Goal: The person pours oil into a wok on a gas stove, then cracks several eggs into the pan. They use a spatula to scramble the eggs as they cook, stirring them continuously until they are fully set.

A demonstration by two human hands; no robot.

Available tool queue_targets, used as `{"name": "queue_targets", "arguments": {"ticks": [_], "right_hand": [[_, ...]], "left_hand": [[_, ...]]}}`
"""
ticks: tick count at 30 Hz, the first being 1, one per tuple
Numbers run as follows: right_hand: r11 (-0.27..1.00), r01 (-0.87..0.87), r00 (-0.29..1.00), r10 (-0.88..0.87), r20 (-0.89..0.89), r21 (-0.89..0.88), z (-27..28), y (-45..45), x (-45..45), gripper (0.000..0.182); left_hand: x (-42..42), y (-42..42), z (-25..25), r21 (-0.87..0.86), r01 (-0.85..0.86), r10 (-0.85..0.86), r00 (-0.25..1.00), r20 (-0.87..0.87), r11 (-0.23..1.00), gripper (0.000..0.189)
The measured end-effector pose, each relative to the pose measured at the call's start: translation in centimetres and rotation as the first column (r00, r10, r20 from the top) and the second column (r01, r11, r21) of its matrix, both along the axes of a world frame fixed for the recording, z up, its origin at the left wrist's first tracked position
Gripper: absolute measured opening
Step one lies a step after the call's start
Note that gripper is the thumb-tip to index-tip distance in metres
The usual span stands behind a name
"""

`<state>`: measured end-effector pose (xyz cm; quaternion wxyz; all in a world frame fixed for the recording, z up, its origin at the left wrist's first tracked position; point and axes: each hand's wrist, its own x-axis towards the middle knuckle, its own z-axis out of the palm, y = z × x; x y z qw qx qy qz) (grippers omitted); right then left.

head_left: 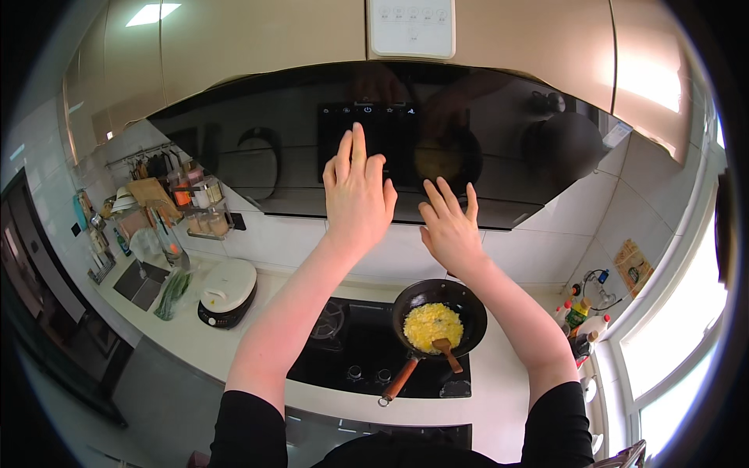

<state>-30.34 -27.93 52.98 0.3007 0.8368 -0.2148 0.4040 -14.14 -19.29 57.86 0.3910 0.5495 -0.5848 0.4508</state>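
Note:
My left hand point(360, 196) is raised in front of the black glass range hood point(292, 158), fingers apart, its longest fingertips just below a row of lit touch icons point(367, 110). Lower and to the right, my right hand point(453, 228) is spread at the hood's lower part, holding nothing. Whether either hand touches the glass I cannot tell. Below, a black wok point(477, 319) stands on the right side of the gas cooktop point(327, 368), its wooden handle point(401, 380) pointing towards me. Yellow scrambled egg, perhaps with rice point(430, 324), lies in it with a wooden spatula point(446, 348).
On the counter at the left are a white-lidded electric cooker point(228, 286), bagged green vegetables point(175, 292) and a sink point(140, 285). A rack with jars point(208, 225) hangs on the wall. Several bottles point(579, 327) stand at the right by the window. Cabinets point(263, 35) are above the hood.

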Motion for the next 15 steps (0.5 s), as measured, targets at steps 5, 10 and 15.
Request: {"name": "queue_targets", "arguments": {"ticks": [5, 10, 15], "right_hand": [[0.999, -0.016, 1.0, 0.016, -0.012, 0.032, 0.0, 0.8, 0.2, 0.024], [0.998, -0.06, 0.998, 0.06, 0.016, 0.002, 0.5, 1.7, 1.1, 0.023], [0.998, -0.07, 0.997, 0.07, 0.022, 0.002, 0.4, 1.6, 1.4, 0.024]], "left_hand": [[1.6, -1.1, 1.3, -0.031, -0.099, 0.097, 0.993, -0.063, 0.995, 0.026], [2.1, -1.4, 1.3, -0.06, -0.113, 0.106, 0.988, -0.108, 0.992, 0.024], [2.9, -1.6, 1.3, -0.044, -0.101, 0.094, 0.985, -0.144, 0.994, 0.023]]}}
